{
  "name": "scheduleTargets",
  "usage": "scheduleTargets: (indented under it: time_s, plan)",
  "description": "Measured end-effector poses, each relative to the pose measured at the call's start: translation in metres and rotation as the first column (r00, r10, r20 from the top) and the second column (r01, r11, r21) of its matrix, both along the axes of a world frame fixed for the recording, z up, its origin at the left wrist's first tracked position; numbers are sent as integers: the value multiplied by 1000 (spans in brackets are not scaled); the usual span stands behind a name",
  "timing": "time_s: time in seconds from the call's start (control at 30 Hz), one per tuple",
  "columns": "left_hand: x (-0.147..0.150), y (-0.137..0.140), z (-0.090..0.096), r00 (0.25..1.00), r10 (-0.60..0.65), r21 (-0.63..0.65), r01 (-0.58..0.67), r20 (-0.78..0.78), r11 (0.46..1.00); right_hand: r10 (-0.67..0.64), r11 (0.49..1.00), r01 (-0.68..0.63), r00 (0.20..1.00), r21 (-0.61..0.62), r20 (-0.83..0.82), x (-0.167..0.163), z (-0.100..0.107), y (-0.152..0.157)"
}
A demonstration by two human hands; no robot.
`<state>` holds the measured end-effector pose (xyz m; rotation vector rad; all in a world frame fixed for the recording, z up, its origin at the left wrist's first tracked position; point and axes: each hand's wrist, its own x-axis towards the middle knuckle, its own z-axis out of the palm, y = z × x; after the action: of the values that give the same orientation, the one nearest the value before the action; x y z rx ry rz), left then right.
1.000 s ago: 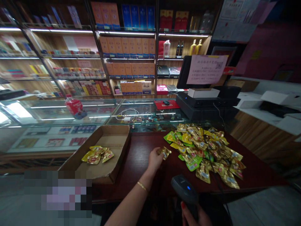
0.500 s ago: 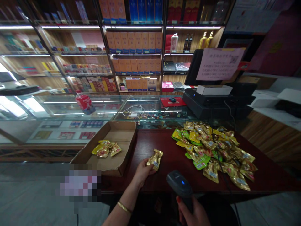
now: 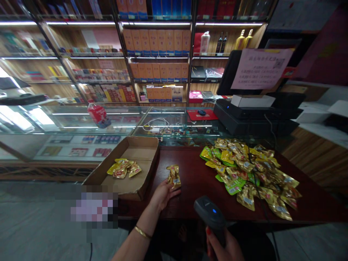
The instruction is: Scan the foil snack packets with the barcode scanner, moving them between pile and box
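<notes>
A gold foil snack packet stands upright in the fingers of my left hand, just above the dark red table. My right hand is wrapped round the handle of a black barcode scanner, which shows a small blue light. The scanner's head points toward the packet, with a space between them. Left of my left hand, a shallow cardboard box holds a few gold packets. On the right side of the table lies a heap of gold, yellow and green packets.
Behind the table is a glass display counter with a red-labelled bottle on it. A monitor with a pink notice stands over a black cash drawer at right. The scanner's cable crosses the packet heap.
My left hand has moved slightly left with the packet and turned it more upright, some fingers now stretched out. My right hand holds the scanner almost where it was. The view has shifted a little.
</notes>
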<state>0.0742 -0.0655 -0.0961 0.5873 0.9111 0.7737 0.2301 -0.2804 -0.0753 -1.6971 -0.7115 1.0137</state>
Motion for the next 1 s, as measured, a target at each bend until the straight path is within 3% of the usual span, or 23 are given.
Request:
scheduleTargets:
  time_s: [0.63,1.0]
  plan:
    - [-1,2,-7,999,24,0,-24,29,1000,51,999,-51,998,2,44,-2,-2,4]
    - [-2,3,-13,1000,-23,17,23,14,1000,89,996,-90,996,7,18,-3,-3,2]
